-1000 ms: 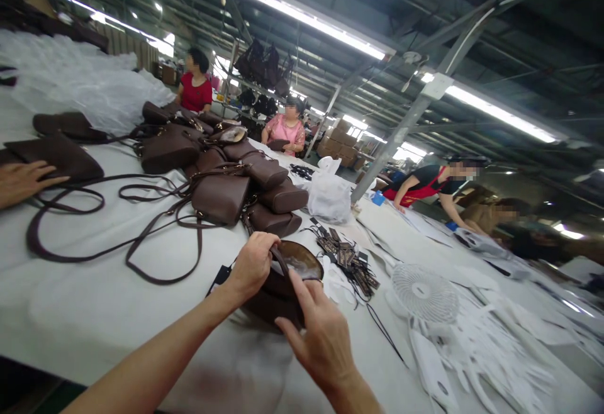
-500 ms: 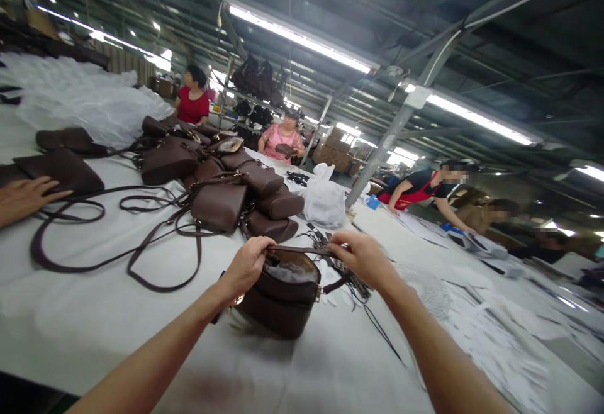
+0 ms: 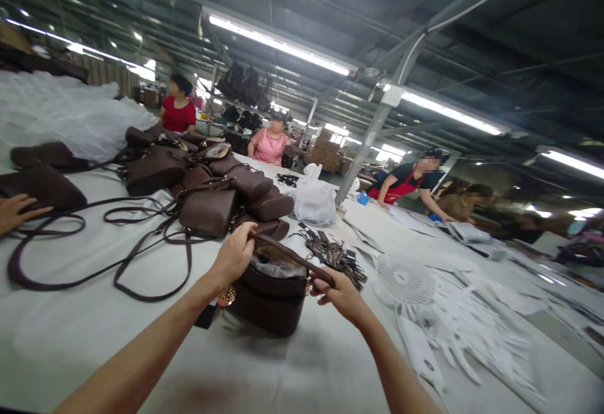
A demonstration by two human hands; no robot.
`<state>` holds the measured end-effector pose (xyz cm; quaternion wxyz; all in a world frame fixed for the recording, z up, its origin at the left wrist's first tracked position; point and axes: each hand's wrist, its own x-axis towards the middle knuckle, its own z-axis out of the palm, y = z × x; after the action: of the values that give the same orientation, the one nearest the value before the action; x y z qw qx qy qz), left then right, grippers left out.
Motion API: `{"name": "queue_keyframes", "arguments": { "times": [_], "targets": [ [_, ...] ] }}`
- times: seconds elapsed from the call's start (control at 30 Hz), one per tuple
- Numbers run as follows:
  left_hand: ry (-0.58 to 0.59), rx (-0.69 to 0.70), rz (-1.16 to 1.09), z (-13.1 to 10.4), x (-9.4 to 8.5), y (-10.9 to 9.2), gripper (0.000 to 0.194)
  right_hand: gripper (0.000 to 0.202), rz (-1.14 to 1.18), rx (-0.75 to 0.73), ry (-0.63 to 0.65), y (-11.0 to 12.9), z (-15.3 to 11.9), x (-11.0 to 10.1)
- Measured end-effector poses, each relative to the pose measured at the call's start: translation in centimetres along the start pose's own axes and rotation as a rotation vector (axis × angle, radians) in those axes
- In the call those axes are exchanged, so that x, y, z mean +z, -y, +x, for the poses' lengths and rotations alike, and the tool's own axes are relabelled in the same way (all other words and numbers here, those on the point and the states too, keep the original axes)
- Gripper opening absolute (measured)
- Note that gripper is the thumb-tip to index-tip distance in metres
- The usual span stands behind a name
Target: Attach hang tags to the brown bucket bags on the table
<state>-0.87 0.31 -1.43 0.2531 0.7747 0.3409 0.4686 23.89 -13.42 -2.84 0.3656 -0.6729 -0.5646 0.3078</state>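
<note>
A dark brown handbag [image 3: 270, 304] stands open at the top on the white table, with clear plastic stuffing [image 3: 278, 268] inside. My left hand [image 3: 236, 253] pinches one end of its brown strap [image 3: 287, 253] above the bag's left side. Farther along the strap, my right hand [image 3: 337, 291] closes round it near the metal ring at the bag's right corner. A round gold charm [image 3: 227, 296] and a black tag [image 3: 206, 316] hang at the bag's left side, beside my left wrist.
Several brown bags [image 3: 207, 209] with long straps lie heaped behind, left. Another person's hand [image 3: 19, 211] rests on a bag at far left. Black tags [image 3: 330, 251], a white plastic bag [image 3: 315, 197], a white fan [image 3: 406, 280] and white gloves [image 3: 472, 319] lie rightward. Co-workers stand beyond.
My right hand has moved down and left along the strap to the bag's right corner, so the strap now slants. The whole view has shifted slightly, uncovering the fan and the tags.
</note>
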Motion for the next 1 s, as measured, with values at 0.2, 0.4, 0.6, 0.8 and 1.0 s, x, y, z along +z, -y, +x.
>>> {"name": "queue_keyframes", "arguments": {
  "times": [0.2,0.4,0.6,0.8,1.0],
  "targets": [
    [0.070,0.703,0.326,-5.4,1.3,-5.4,0.020,0.036,0.216,0.135,0.048,2.6,0.0,1.2],
    [0.315,0.613,0.508,-7.4,5.7,-6.2,0.012,0.016,0.128,0.139,0.009,4.5,-1.0,1.9],
    [0.335,0.648,0.580,-6.8,6.6,-5.9,0.005,0.021,0.094,0.180,-0.062,5.0,-1.3,1.8],
    [0.344,0.640,0.550,-6.1,6.0,-5.1,0.008,0.062,0.402,0.057,0.194,4.9,-3.4,0.3],
    [0.362,0.497,0.507,-6.0,5.6,-5.3,0.007,0.039,0.476,-0.171,-0.106,-0.5,-3.9,4.9]
  ]
}}
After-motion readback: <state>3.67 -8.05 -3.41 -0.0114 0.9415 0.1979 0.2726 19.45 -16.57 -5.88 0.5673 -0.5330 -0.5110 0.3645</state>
